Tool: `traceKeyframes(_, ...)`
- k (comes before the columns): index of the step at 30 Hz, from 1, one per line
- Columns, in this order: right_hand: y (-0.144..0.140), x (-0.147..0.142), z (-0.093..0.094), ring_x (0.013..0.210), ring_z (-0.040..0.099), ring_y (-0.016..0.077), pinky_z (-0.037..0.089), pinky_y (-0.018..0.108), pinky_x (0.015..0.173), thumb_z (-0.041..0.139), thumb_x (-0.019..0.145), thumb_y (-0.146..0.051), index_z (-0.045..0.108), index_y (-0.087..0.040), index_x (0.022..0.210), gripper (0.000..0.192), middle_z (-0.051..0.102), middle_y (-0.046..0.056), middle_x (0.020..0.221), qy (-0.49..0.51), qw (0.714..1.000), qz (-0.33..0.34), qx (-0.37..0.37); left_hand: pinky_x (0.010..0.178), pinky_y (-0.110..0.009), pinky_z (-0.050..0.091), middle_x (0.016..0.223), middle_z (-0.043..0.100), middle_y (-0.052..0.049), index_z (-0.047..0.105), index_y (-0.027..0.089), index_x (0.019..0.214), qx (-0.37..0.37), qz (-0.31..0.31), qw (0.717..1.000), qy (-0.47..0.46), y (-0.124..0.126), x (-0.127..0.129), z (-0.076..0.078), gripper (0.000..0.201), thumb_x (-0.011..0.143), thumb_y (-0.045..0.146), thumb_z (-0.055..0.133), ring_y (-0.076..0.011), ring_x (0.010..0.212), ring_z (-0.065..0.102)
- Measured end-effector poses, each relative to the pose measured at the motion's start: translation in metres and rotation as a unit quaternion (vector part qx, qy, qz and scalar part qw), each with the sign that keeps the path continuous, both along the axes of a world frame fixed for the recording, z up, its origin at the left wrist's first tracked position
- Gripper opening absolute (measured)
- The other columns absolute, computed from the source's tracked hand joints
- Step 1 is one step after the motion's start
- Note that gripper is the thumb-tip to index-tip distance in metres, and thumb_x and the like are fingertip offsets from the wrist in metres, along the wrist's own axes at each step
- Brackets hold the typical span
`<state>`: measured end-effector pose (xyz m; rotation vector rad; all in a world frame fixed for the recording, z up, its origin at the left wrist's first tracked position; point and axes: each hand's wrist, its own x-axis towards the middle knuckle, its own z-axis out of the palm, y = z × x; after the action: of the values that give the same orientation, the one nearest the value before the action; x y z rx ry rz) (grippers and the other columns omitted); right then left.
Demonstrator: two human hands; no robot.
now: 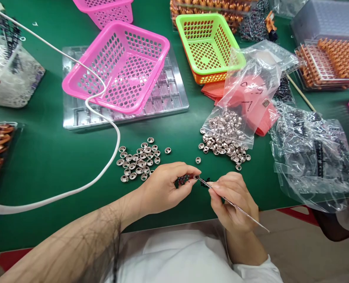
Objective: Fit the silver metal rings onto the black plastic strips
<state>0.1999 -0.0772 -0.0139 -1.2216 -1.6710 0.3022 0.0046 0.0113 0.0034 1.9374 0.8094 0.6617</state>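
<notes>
Black and small, the part (183, 180) is sitting pinched between the thumb and fingertips of your left hand (162, 190), just above the green mat (44, 157) at the near edge — too small to make out its shape. Your right hand (231, 202) is closing around a thin metal pick (230, 202), gripped like a pen, and its long axis is running from lower right up to upper left, so the tip is pointing straight at the black part and meeting it at your left fingertips. That is the relation to watch: the part is lying to the left of your right hand, on the line of the pick. A few more black bits (206, 183) are lying on the mat just under the tip. Beyond your left hand, a loose cluster of silver caps (137, 161) is spreading out; beyond your right, more caps are spilling from a clear bag (236, 118). Farther back, a pink basket (118, 67) is resting on a clear tray (174, 98), and a white cable (103, 173) is curving past on your left.
</notes>
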Motion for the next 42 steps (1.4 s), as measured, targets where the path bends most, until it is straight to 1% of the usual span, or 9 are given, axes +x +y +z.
traceKeyframes(5,0.002,-0.002,0.006,0.08,0.067,0.0183,0.055,0.04,0.072,0.069,0.083,-0.001,0.063,-0.018,0.116,0.038,0.076,0.006,0.093,-0.018,1.0,0.008,0.014,0.062,-0.019,0.052,0.08,0.073,-0.002,0.072,0.014,0.102,-0.012,0.005,1.0,0.004,-0.001,0.0,0.002,0.017,0.088,0.01,0.063,-0.01,0.067,0.064)
traceKeyframes(11,0.001,-0.005,0.012,0.083,0.066,0.0181,0.055,0.04,0.075,0.069,0.082,0.001,0.061,-0.017,0.118,0.041,0.074,0.006,0.095,-0.046,0.999,0.006,0.002,0.064,-0.018,0.054,0.083,0.075,-0.002,0.072,0.013,0.1,-0.018,0.035,0.999,0.006,-0.004,0.001,0.0,0.016,0.086,0.01,0.066,-0.0104,0.07,0.068)
traceKeyframes(15,0.0,-0.005,0.011,0.083,0.065,0.0181,0.055,0.04,0.074,0.068,0.082,0.002,0.06,-0.015,0.116,0.039,0.073,0.008,0.094,-0.054,0.998,0.011,0.016,0.065,-0.019,0.055,0.081,0.075,-0.003,0.072,0.013,0.099,0.001,0.039,0.999,-0.001,-0.006,0.002,0.0,0.015,0.086,0.008,0.066,-0.0112,0.071,0.068)
traceKeyframes(20,0.0,-0.005,0.009,0.081,0.065,0.0187,0.055,0.04,0.073,0.068,0.081,0.002,0.06,-0.014,0.114,0.037,0.073,0.008,0.091,-0.052,0.998,0.003,0.02,0.06,-0.019,0.052,0.078,0.073,-0.002,0.071,0.011,0.1,0.026,0.029,0.999,-0.003,-0.005,0.003,0.001,0.015,0.087,0.008,0.064,-0.0103,0.067,0.065)
traceKeyframes(26,0.001,-0.006,0.011,0.078,0.065,0.0167,0.056,0.04,0.072,0.066,0.084,-0.001,0.06,-0.018,0.115,0.036,0.072,0.005,0.09,-0.049,0.999,-0.004,0.01,0.057,-0.019,0.05,0.075,0.071,-0.002,0.071,0.011,0.099,0.048,0.029,0.998,-0.003,-0.006,0.004,0.001,0.014,0.087,0.008,0.065,-0.0096,0.062,0.062)
traceKeyframes(30,0.002,-0.008,0.013,0.078,0.065,0.0171,0.056,0.04,0.072,0.066,0.085,-0.001,0.06,-0.017,0.113,0.032,0.071,0.006,0.088,-0.054,0.998,-0.012,0.014,0.055,-0.018,0.049,0.077,0.073,-0.002,0.071,0.013,0.099,0.065,0.042,0.997,-0.009,-0.007,0.006,0.0,0.015,0.086,0.007,0.065,-0.009,0.061,0.062)
traceKeyframes(34,0.001,-0.009,0.011,0.078,0.065,0.0178,0.055,0.04,0.072,0.068,0.083,0.0,0.059,-0.017,0.114,0.036,0.071,0.006,0.088,-0.062,0.998,-0.015,0.021,0.054,-0.018,0.049,0.077,0.074,-0.002,0.071,0.012,0.098,0.071,0.057,0.996,-0.009,-0.009,0.008,0.0,0.014,0.085,0.007,0.066,-0.0086,0.059,0.062)
traceKeyframes(39,0.001,-0.009,0.01,0.08,0.064,0.0181,0.055,0.04,0.074,0.068,0.082,0.0,0.06,-0.017,0.114,0.037,0.072,0.007,0.091,-0.067,0.997,-0.013,0.024,0.056,-0.018,0.051,0.077,0.075,-0.002,0.072,0.013,0.096,0.063,0.075,0.995,-0.01,-0.01,0.009,0.0,0.014,0.084,0.007,0.067,-0.009,0.06,0.064)
traceKeyframes(42,0.001,-0.007,0.011,0.081,0.064,0.0179,0.054,0.04,0.075,0.067,0.083,0.001,0.06,-0.016,0.114,0.037,0.073,0.008,0.094,-0.055,0.998,-0.006,0.022,0.057,-0.017,0.052,0.079,0.075,-0.001,0.072,0.014,0.096,0.032,0.076,0.996,-0.012,-0.009,0.009,0.001,0.015,0.084,0.007,0.067,-0.0089,0.062,0.065)
